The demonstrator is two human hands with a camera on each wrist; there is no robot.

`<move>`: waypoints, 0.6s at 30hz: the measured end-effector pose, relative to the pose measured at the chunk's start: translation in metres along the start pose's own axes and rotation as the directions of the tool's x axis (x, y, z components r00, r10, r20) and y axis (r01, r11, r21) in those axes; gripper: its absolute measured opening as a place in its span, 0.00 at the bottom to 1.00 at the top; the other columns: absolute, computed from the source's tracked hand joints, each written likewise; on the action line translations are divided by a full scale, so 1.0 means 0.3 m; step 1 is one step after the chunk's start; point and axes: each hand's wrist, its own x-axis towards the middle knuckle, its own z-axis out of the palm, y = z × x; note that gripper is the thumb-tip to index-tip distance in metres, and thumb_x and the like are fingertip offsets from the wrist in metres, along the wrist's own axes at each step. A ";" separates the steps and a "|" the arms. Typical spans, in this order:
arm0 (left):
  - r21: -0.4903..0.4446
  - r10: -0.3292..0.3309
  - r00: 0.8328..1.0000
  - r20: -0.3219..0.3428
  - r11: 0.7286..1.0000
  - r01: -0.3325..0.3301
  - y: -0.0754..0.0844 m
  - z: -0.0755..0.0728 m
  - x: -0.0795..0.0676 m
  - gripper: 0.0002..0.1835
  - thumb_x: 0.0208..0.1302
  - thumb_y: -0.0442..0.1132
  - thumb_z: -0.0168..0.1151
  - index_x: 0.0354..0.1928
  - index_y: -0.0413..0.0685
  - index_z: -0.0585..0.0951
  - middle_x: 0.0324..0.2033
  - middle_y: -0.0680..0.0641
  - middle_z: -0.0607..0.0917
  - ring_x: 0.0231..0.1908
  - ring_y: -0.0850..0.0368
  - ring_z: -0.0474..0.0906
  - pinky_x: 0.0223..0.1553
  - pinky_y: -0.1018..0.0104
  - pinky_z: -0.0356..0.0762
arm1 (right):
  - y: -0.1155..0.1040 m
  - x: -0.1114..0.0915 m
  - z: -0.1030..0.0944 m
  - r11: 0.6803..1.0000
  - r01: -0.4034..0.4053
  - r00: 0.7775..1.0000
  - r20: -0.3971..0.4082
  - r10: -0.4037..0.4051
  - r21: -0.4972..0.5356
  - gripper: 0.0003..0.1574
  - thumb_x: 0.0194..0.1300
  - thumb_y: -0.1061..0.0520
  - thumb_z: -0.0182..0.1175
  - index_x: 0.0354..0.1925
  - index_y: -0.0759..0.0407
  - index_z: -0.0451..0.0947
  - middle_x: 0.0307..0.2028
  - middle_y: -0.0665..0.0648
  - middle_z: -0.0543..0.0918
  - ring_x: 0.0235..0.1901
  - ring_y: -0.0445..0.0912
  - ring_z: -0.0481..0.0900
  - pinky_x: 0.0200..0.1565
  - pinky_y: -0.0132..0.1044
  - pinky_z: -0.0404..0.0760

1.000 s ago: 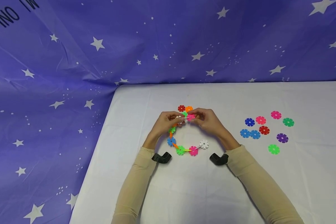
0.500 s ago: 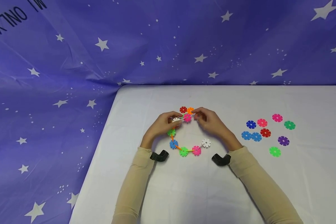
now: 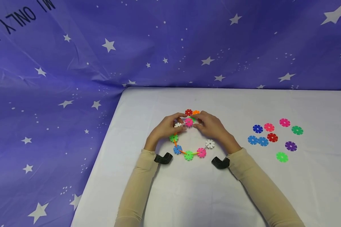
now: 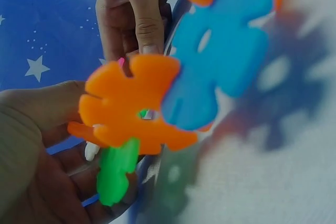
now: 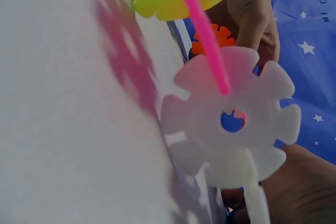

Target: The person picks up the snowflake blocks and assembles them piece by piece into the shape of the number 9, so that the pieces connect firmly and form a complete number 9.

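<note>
A chain of interlocked, notched plastic discs curves across the table, with a blue disc (image 3: 177, 149), a light green disc (image 3: 188, 155), a pink disc (image 3: 201, 153) and a white disc (image 3: 210, 144) along its near side. My left hand (image 3: 167, 126) grips the chain's upper left part by another white disc (image 3: 177, 125). An orange disc (image 4: 128, 103) of the chain shows close by in the left wrist view. At the chain's upper end, my right hand's (image 3: 211, 124) thumb and forefinger pinch at the rim of a pink disc (image 3: 188, 122); its other fingers are partly hidden.
Loose discs lie on the white table to the right, among them a dark blue disc (image 3: 257, 129), a purple disc (image 3: 291, 146) and a green disc (image 3: 297, 130). Behind the hands are a red disc (image 3: 188, 112) and an orange disc (image 3: 196, 112). A starry purple cloth (image 3: 170, 44) borders the table.
The right hand draws back slightly from the pink disc, then closes in at its rim again. The left hand keeps its grip. The head view shifts a little.
</note>
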 end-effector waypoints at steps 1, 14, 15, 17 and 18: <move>-0.001 0.001 1.000 -0.002 1.000 -0.001 0.001 -0.001 0.000 0.25 0.65 0.43 0.66 0.63 0.50 0.74 0.42 0.48 0.82 0.24 0.59 0.66 0.30 0.69 0.66 | 0.000 0.000 0.001 1.000 -0.006 1.000 -0.006 0.006 -0.002 0.22 0.65 0.51 0.65 0.56 0.54 0.80 0.32 0.53 0.73 0.28 0.46 0.68 0.32 0.38 0.66; -0.002 0.021 1.000 -0.014 1.000 -0.022 0.004 0.006 0.000 0.25 0.63 0.43 0.68 0.62 0.51 0.76 0.39 0.48 0.82 0.29 0.56 0.70 0.32 0.69 0.66 | -0.010 -0.003 0.007 0.997 -0.024 1.000 -0.005 0.023 -0.070 0.21 0.62 0.50 0.68 0.52 0.56 0.80 0.35 0.55 0.74 0.31 0.48 0.70 0.34 0.41 0.68; -0.002 0.028 0.999 -0.016 1.000 -0.028 0.003 0.008 0.002 0.25 0.63 0.43 0.68 0.62 0.50 0.76 0.39 0.47 0.82 0.30 0.55 0.70 0.32 0.69 0.67 | -0.009 -0.005 0.006 0.998 -0.026 1.000 -0.013 0.025 -0.061 0.21 0.61 0.50 0.69 0.50 0.57 0.80 0.35 0.55 0.74 0.32 0.48 0.71 0.35 0.41 0.69; 0.000 0.044 0.999 -0.021 0.999 -0.044 0.002 0.011 0.005 0.25 0.62 0.42 0.68 0.62 0.50 0.76 0.39 0.47 0.82 0.32 0.55 0.72 0.33 0.68 0.68 | -0.006 -0.011 0.003 0.998 -0.032 0.999 -0.026 0.030 -0.053 0.22 0.60 0.50 0.70 0.49 0.58 0.78 0.36 0.55 0.75 0.34 0.48 0.72 0.36 0.42 0.71; 0.002 0.051 0.998 -0.023 0.999 -0.051 0.001 0.012 0.007 0.25 0.62 0.42 0.69 0.61 0.51 0.76 0.39 0.48 0.82 0.33 0.55 0.73 0.34 0.68 0.68 | -0.006 -0.015 0.000 0.998 -0.037 0.999 -0.030 0.035 -0.056 0.23 0.59 0.50 0.70 0.49 0.58 0.78 0.36 0.55 0.76 0.34 0.48 0.73 0.37 0.42 0.72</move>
